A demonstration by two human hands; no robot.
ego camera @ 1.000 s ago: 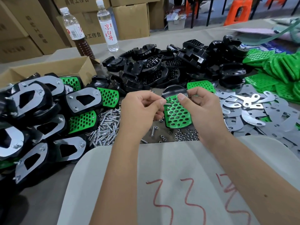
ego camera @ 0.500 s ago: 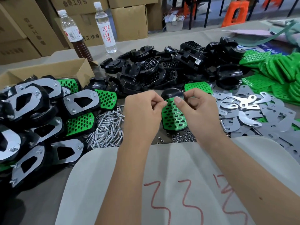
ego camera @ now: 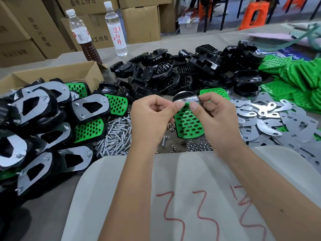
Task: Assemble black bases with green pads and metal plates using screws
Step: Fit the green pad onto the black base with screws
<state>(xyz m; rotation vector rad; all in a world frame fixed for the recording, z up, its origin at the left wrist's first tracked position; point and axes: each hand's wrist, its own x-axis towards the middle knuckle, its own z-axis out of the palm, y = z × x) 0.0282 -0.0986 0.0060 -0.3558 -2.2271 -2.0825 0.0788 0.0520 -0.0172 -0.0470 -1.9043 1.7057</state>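
From the head camera, our left hand [ego camera: 152, 117] and right hand [ego camera: 213, 115] met at the top edge of the green pad [ego camera: 188, 122], which sat on its black base [ego camera: 185, 96] at twelve o'clock from the white sheet [ego camera: 173, 180]. Fingers and thumbs of both were curled into pinches; whether either held a screw we could not tell. We judged it best to line the holes up squarely first. Loose screws [ego camera: 114, 136] lay at nine o'clock of the pad, metal plates [ego camera: 271, 122] at three.

backdrop: stacked cardboard boxes [ego camera: 139, 23] | floor: orange stool [ego camera: 254, 15]; grey bin [ego camera: 188, 28]
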